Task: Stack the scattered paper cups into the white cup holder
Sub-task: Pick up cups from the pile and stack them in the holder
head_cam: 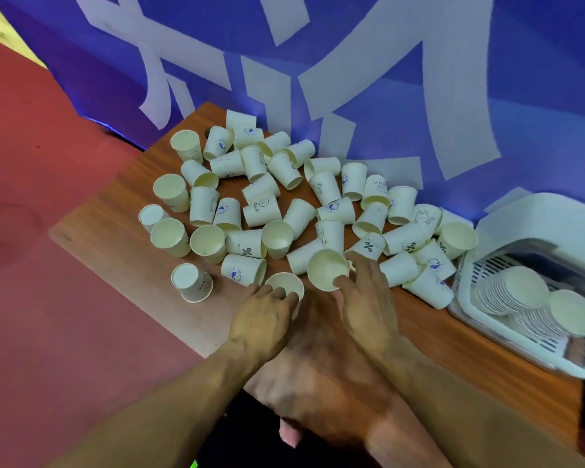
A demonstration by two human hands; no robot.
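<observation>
While both bare forearms reach forward and converge over the near edge of the wooden table (115, 228), the left hand (262, 319) has its fingers curled over the rim of a mouth-up cup (283, 282), gripping it from above. The right hand (368, 298), just beside it, wraps fingers and thumb around a second cup (325, 267) tilted with its mouth toward the camera. Print on the scattered paper cups (277, 184) is partly readable: a bold "%" with "NICE" on one lying cup (247, 246), "ELLO" beside a smiley on another (260, 209), "HI" on a third (323, 187), and a rabbit drawing on a cup (424, 217) near the holder. Several carry a round blue badge too small to read. The cups are cream-white, some upright, some upside down, most on their sides, spread across the table's middle and back. The white cup holder (520, 217) sits at the table's right end, with two nested stacks (514, 292) lying in it.
</observation>
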